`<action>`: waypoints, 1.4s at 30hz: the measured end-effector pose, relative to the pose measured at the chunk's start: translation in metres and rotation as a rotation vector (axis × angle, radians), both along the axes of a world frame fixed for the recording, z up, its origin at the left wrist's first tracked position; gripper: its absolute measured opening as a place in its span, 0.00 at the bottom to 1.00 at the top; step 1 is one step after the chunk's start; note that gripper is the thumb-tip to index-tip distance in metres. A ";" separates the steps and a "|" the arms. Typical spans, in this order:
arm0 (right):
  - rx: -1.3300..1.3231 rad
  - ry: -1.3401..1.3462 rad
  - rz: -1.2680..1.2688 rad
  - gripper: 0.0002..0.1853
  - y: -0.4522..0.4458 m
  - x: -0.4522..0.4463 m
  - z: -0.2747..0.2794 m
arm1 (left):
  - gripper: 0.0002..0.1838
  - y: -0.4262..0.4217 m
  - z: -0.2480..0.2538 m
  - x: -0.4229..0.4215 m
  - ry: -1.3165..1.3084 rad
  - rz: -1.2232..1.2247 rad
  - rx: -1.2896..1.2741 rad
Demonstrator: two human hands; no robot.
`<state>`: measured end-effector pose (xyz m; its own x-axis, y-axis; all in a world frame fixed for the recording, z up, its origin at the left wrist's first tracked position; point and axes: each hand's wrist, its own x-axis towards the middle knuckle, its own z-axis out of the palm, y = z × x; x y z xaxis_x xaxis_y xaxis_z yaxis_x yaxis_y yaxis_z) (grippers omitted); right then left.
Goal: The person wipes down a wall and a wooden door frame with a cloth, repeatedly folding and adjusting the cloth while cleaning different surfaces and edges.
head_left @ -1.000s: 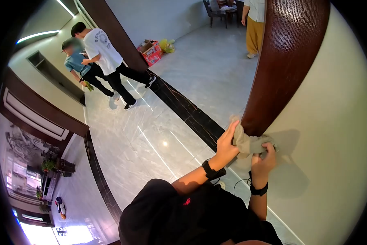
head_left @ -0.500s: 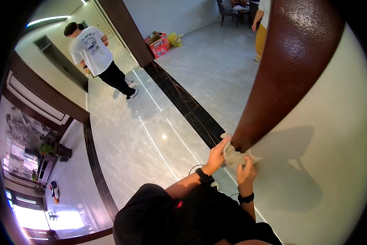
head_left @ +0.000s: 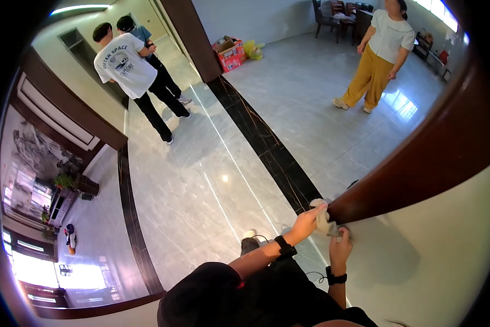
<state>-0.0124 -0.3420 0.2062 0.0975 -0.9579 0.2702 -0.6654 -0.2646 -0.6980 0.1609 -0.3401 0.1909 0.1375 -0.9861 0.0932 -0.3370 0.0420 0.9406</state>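
Note:
A light beige cloth point(head_left: 323, 222) is bunched against the low end of a dark brown wooden door-frame post point(head_left: 419, 166). My left hand point(head_left: 306, 224) grips the cloth on its left side, with fingers pressed toward the wood. On the wall side, my right hand point(head_left: 340, 249) pinches the cloth's lower edge with closed fingers. Both wrists wear black bands. The cloth covers part of the post's edge, and some fingertips are hidden behind it.
A white wall point(head_left: 446, 250) adjoins the post. Black floor strip point(head_left: 261, 141) crosses grey tiles. Two people stand at upper left; another person in yellow trousers point(head_left: 371, 76) stands beyond the post. A red box point(head_left: 231, 54) and yellow bag point(head_left: 252, 50) lie by the far wall.
My view has shifted, and the post now slants more to the right. Both hands with the cloth appear lower and farther right. More of the person in yellow trousers shows, and a second person appears upper left.

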 end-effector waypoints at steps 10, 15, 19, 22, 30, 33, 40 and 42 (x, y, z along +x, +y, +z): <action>-0.299 -0.302 0.044 0.11 0.006 0.106 0.058 | 0.16 0.075 0.054 0.111 -0.078 -0.169 -0.355; -0.515 -0.120 0.531 0.12 0.024 0.260 0.105 | 0.15 0.158 0.062 0.236 -0.081 0.102 -0.195; -0.585 -0.119 0.817 0.11 0.063 0.393 0.107 | 0.17 0.234 0.050 0.341 -0.241 0.508 -0.090; -0.653 -0.122 0.945 0.13 0.106 0.483 0.095 | 0.21 0.293 0.058 0.404 -0.288 0.806 0.042; -0.520 0.064 1.151 0.11 0.183 0.653 0.073 | 0.25 0.407 0.058 0.537 -0.637 1.135 0.230; -0.166 0.228 1.333 0.07 0.189 0.709 0.052 | 0.25 0.427 0.055 0.578 -0.562 1.187 0.228; 0.498 0.490 1.582 0.10 0.215 0.872 0.025 | 0.22 0.436 0.067 0.710 -0.631 1.235 0.172; 0.423 0.509 1.621 0.10 0.230 0.926 0.028 | 0.23 0.445 0.078 0.761 -0.626 1.246 0.133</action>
